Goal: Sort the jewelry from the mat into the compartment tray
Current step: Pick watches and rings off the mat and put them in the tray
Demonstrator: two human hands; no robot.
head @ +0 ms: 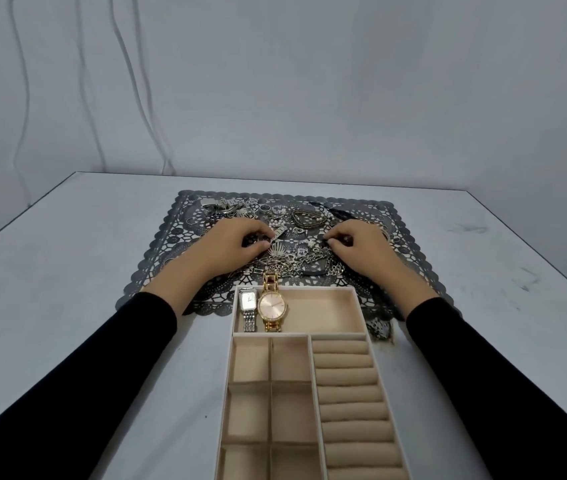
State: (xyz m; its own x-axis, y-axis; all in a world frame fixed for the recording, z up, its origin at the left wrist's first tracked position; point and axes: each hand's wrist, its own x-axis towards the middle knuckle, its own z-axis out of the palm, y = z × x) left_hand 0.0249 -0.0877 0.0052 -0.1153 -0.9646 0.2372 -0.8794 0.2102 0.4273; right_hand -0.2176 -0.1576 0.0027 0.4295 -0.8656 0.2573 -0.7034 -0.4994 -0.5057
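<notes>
A dark lace mat (410,251) lies across the table, covered with several silver and pearl jewelry pieces (304,221). My left hand (233,245) is on the mat with its fingers curled, pinching a silver watch band (278,234). My right hand (361,245) pinches a small dark piece (331,241) among the jewelry. In front of the mat stands the beige compartment tray (309,337). Its far compartment holds a silver rectangular watch (249,306) and a gold round watch (271,306), whose band hangs over the far rim.
The tray has several square compartments (270,396) on its left and a column of ring rolls (351,407) on its right, all without jewelry. A heart-shaped bangle (309,218) lies at the mat's far middle. The table (67,271) ends against a wall.
</notes>
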